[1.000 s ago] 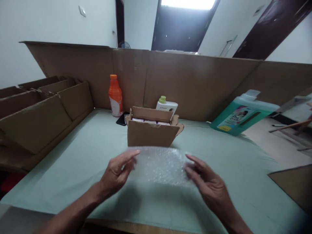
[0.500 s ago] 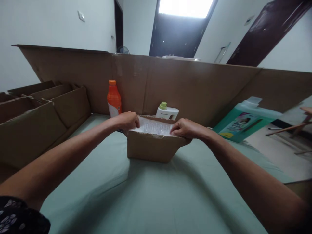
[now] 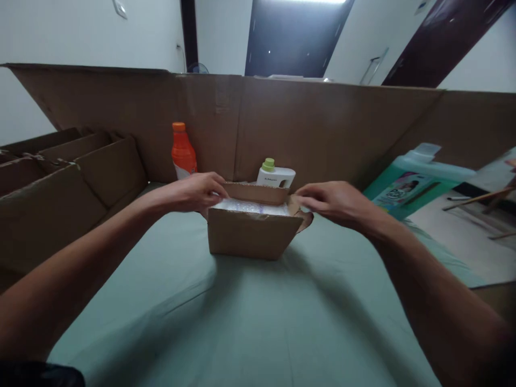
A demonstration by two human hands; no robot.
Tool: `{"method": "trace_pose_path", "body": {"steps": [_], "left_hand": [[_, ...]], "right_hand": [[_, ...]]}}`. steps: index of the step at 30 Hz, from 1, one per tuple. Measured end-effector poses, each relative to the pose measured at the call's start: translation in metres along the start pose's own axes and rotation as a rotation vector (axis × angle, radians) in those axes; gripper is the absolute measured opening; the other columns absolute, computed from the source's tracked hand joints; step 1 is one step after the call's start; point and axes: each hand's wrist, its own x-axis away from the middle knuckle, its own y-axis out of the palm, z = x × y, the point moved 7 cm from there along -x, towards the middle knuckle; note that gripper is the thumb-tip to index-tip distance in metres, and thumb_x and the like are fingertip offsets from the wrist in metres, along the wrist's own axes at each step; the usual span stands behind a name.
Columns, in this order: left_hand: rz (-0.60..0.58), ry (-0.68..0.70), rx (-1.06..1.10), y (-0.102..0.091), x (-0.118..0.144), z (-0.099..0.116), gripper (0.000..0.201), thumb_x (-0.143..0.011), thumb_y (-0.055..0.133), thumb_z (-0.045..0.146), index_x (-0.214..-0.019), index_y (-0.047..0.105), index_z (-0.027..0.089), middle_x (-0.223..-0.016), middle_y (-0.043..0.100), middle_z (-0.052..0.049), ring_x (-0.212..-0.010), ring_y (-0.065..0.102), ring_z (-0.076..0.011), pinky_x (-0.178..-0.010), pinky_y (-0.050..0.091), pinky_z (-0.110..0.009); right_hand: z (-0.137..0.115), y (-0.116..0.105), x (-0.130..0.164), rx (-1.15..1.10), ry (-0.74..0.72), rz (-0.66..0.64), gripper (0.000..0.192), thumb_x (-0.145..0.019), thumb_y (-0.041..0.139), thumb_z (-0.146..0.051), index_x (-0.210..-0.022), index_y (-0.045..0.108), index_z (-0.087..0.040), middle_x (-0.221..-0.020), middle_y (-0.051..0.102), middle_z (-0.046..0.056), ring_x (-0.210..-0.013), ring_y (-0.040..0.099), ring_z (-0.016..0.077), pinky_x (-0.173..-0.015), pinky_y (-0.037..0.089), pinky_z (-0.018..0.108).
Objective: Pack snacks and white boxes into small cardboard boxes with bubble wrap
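A small cardboard box (image 3: 250, 234) stands upright in the middle with its top open. Bubble wrap (image 3: 256, 207) fills it to near the rim. My left hand (image 3: 197, 192) is at the box's left edge, thumb and fingers slightly apart. Over the right side flap (image 3: 305, 220) hovers my right hand (image 3: 330, 199), its fingers loosely extended with nothing visible between them. Whether either hand touches the cardboard is hard to tell. The box's far flap (image 3: 258, 192) stands up behind the bubble wrap.
Behind the box are an orange bottle (image 3: 184, 151) and a white jug with a green cap (image 3: 276, 175). A big teal jug (image 3: 415, 180) stands right, a divided cardboard box (image 3: 48, 199) left. Cardboard panels (image 3: 322, 129) wall off the back of the green-sheeted surface (image 3: 250, 317).
Both hands have come up out of the box and moved outward, letting go of the bubble wrap, which now sits lower inside. My view has tilted down a little.
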Motion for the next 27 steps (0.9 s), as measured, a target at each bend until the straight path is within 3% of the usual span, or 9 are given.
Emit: {"method": "trace_pose_path", "body": {"steps": [3, 6, 8, 10, 13, 16, 19, 23, 27], "left_hand": [[0.33, 0.046, 0.035, -0.021, 0.061, 0.002, 0.026, -0.086, 0.062, 0.038, -0.102, 0.079, 0.028, -0.124, 0.07, -0.006, -0.114, 0.066, -0.0251, -0.093, 0.055, -0.036], [0.467, 0.037, -0.034, -0.004, 0.09, -0.003, 0.033, -0.086, 0.065, 0.037, -0.115, 0.075, 0.025, -0.137, 0.065, -0.009, -0.126, 0.06, -0.0283, -0.109, 0.046, -0.045], [0.459, 0.076, -0.126, 0.015, 0.084, -0.001, 0.04, -0.084, 0.068, 0.039, -0.12, 0.072, 0.024, -0.143, 0.061, -0.011, -0.139, 0.049, -0.0326, -0.118, 0.035, -0.052], [0.348, 0.089, -0.208, 0.032, 0.063, 0.001, 0.049, -0.08, 0.074, 0.041, -0.125, 0.068, 0.022, -0.136, 0.066, -0.013, -0.144, 0.041, -0.0358, -0.122, 0.023, -0.058], [0.19, 0.051, -0.253, 0.04, 0.042, 0.004, 0.062, -0.076, 0.078, 0.041, -0.133, 0.062, 0.022, -0.127, 0.07, -0.013, -0.139, 0.048, -0.0372, -0.122, 0.014, -0.063], [0.338, 0.071, -0.226, 0.025, 0.054, 0.007, 0.071, -0.079, 0.074, 0.043, -0.143, 0.052, 0.023, -0.147, 0.056, -0.014, -0.142, 0.044, -0.035, -0.124, 0.012, -0.059], [0.562, -0.044, 0.008, 0.022, 0.08, -0.024, 0.086, -0.079, 0.072, 0.045, -0.153, 0.037, 0.02, -0.157, 0.043, -0.017, -0.144, 0.041, -0.0344, -0.121, 0.025, -0.053], [0.416, -0.266, 0.522, 0.086, 0.071, -0.074, 0.103, -0.065, 0.081, 0.049, -0.151, 0.036, 0.015, -0.154, 0.044, -0.021, -0.14, 0.043, -0.0408, -0.115, 0.034, -0.057], [0.372, -0.181, 0.843, 0.143, 0.038, -0.054, 0.101, -0.064, 0.08, 0.051, -0.146, 0.038, 0.01, -0.14, 0.057, -0.02, -0.13, 0.054, -0.0383, -0.113, 0.04, -0.052]], "right_hand": [[0.042, -0.006, 0.051, -0.232, 0.104, 0.232, 0.034, -0.084, 0.058, -0.052, -0.084, 0.075, -0.023, -0.074, 0.074, 0.006, -0.063, 0.066, 0.0205, -0.058, 0.048, 0.033], [0.069, 0.044, 0.08, -0.453, 0.162, 0.164, 0.038, -0.075, 0.068, -0.059, -0.088, 0.074, -0.023, -0.083, 0.078, 0.011, -0.069, 0.072, 0.0262, -0.061, 0.055, 0.037], [0.067, 0.08, 0.081, -0.544, 0.151, 0.122, 0.043, -0.071, 0.074, -0.056, -0.101, 0.073, -0.025, -0.097, 0.078, 0.014, -0.084, 0.075, 0.0316, -0.066, 0.059, 0.039], [0.052, 0.106, 0.075, -0.588, 0.133, 0.104, 0.048, -0.071, 0.074, -0.055, -0.108, 0.07, -0.026, -0.108, 0.077, 0.015, -0.097, 0.074, 0.0347, -0.071, 0.061, 0.041], [0.03, 0.121, 0.064, -0.593, 0.099, 0.102, 0.052, -0.072, 0.07, -0.059, -0.109, 0.067, -0.023, -0.113, 0.075, 0.015, -0.102, 0.071, 0.0363, -0.082, 0.06, 0.047], [0.027, 0.122, 0.066, -0.595, 0.092, 0.11, 0.055, -0.072, 0.069, -0.059, -0.111, 0.065, -0.02, -0.112, 0.074, 0.015, -0.103, 0.07, 0.0359, -0.088, 0.058, 0.049], [0.035, 0.129, 0.075, -0.622, 0.124, 0.094, 0.062, -0.071, 0.072, -0.058, -0.119, 0.062, -0.02, -0.12, 0.072, 0.016, -0.108, 0.069, 0.0358, -0.088, 0.058, 0.048], [0.033, 0.147, 0.068, -0.688, 0.159, 0.091, 0.065, -0.071, 0.072, -0.06, -0.12, 0.058, -0.02, -0.123, 0.07, 0.017, -0.108, 0.069, 0.0339, -0.084, 0.059, 0.044], [0.037, 0.151, 0.064, -0.736, 0.275, 0.21, 0.066, -0.066, 0.074, -0.061, -0.113, 0.058, -0.017, -0.108, 0.074, 0.015, -0.092, 0.072, 0.0303, -0.076, 0.059, 0.041]]}}
